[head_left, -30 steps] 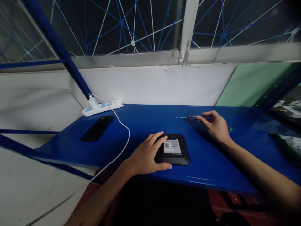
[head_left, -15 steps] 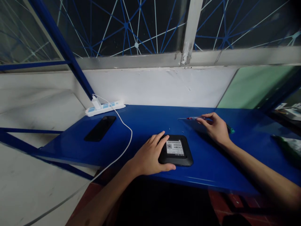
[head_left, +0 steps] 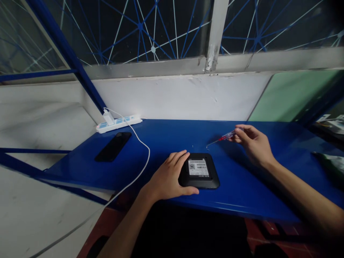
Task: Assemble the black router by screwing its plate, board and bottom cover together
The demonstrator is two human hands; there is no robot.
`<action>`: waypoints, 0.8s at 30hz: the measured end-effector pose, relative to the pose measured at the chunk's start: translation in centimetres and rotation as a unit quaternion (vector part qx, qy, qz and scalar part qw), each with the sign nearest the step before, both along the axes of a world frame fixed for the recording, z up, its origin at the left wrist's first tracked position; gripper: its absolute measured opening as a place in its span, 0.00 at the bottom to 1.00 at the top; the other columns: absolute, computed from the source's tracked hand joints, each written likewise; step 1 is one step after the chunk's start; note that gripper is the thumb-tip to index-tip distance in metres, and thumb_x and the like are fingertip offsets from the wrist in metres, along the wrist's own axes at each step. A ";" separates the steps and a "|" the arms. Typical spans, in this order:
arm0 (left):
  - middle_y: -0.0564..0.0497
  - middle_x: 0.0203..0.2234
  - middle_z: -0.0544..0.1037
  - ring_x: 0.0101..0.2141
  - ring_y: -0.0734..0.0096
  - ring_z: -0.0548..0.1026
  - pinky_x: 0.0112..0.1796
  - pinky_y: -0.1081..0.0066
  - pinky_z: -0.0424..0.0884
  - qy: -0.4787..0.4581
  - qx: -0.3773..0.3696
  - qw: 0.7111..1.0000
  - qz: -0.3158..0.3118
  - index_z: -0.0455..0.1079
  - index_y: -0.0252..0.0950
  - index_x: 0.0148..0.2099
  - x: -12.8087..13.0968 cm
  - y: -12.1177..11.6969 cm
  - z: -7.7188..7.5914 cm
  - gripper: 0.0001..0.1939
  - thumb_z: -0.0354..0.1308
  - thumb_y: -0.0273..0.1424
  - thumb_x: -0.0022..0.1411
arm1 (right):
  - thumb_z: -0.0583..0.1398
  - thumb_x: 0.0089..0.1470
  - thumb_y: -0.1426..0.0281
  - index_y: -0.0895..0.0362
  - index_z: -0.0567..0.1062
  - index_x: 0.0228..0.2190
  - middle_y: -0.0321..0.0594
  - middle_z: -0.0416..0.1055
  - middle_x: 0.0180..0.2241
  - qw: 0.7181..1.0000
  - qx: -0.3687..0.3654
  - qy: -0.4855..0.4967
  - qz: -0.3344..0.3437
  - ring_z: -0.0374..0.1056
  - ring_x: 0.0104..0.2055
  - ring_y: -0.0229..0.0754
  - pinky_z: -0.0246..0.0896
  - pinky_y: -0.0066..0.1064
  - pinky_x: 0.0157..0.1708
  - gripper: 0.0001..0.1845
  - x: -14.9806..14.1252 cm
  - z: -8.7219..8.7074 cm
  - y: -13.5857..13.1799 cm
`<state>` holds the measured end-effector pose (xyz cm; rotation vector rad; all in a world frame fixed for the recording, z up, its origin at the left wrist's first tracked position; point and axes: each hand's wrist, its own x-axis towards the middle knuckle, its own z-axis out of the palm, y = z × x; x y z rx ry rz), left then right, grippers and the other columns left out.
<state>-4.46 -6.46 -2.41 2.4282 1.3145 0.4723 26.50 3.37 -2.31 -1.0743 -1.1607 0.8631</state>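
A small black square device (head_left: 199, 172) with a white label on top lies near the front edge of the blue table (head_left: 166, 138). My left hand (head_left: 168, 177) rests on its left side, fingers curled over the edge. My right hand (head_left: 252, 143) pinches a thin screwdriver (head_left: 223, 137) with a red, clear handle, lifted off the table. Its metal tip slants down to the left and ends just above the table, behind the device.
A black phone (head_left: 113, 147) lies at the table's left. Behind it sits a white power strip (head_left: 119, 123) with a charger plugged in; its white cable (head_left: 142, 161) trails off the front edge. Two tiny specks (head_left: 192, 146), perhaps screws, lie behind the device.
My right hand has picked the screwdriver up from the table and tilted its tip down toward the device. My left hand stays on the device.
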 end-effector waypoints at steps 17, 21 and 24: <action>0.40 0.70 0.52 0.68 0.44 0.50 0.64 0.43 0.56 0.004 -0.009 1.000 0.002 0.42 0.41 0.73 0.0 -0.1 0.3 0.56 0.64 0.57 0.53 | 0.71 0.46 0.56 0.51 0.78 0.38 0.34 0.76 0.28 0.996 -0.032 0.008 0.084 0.74 0.26 0.39 0.76 0.39 0.37 0.19 -0.5 0.2 -0.7; 0.40 0.70 0.51 0.68 0.44 0.50 0.64 0.44 0.56 0.003 -0.010 1.000 0.002 0.43 0.40 0.73 0.0 -0.1 0.3 0.56 0.65 0.57 0.53 | 0.71 0.46 0.55 0.51 0.78 0.38 0.35 0.76 0.28 0.996 -0.034 -0.011 0.083 0.75 0.26 0.39 0.75 0.36 0.35 0.20 -0.6 0.2 -0.7; 0.41 0.70 0.51 0.68 0.43 0.50 0.64 0.42 0.56 -0.001 -0.009 1.000 0.000 0.42 0.41 0.73 0.0 -0.1 0.2 0.56 0.64 0.58 0.53 | 0.71 0.46 0.55 0.51 0.78 0.38 0.35 0.77 0.28 0.996 -0.032 -0.022 0.079 0.76 0.26 0.40 0.75 0.36 0.33 0.20 -0.7 0.3 -0.8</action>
